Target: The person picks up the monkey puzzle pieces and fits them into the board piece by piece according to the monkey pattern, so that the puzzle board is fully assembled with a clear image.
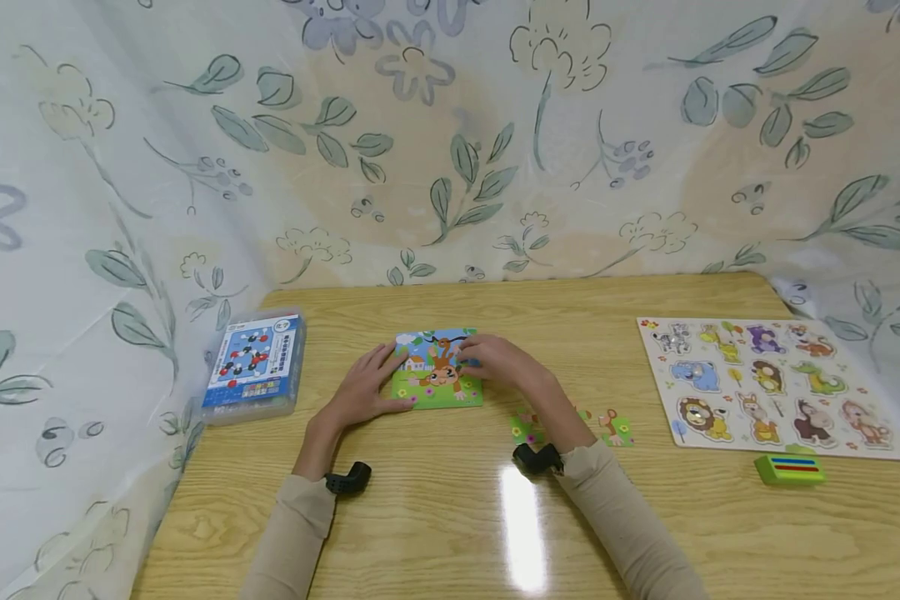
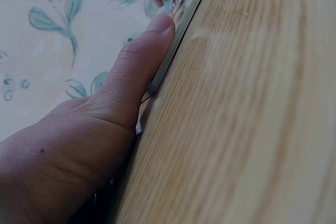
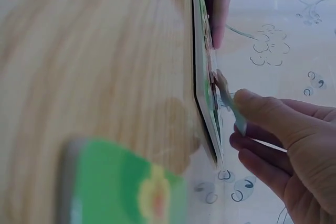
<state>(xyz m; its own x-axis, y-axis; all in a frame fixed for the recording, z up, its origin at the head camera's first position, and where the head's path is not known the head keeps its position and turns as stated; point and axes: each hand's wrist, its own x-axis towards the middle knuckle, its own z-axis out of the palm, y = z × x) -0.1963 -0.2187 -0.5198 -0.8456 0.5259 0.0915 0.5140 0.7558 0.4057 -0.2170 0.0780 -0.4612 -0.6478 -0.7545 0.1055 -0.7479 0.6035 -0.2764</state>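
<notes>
A square picture board with a monkey, a house and flowers lies on the table. My left hand rests at its left side, fingers extended, the thumb along the lower left edge; the left wrist view shows the thumb against the edge. My right hand is over the board's right side. In the right wrist view, that hand pinches a thin puzzle piece between thumb and fingers, tilted against the board's face. Loose puzzle pieces lie right of the board, partly hidden by my right forearm.
A clear plastic case with a molecule-model cover is at the left. On the right lie a large animal puzzle board and a green block with blue and red bars. A floral cloth hangs behind the table.
</notes>
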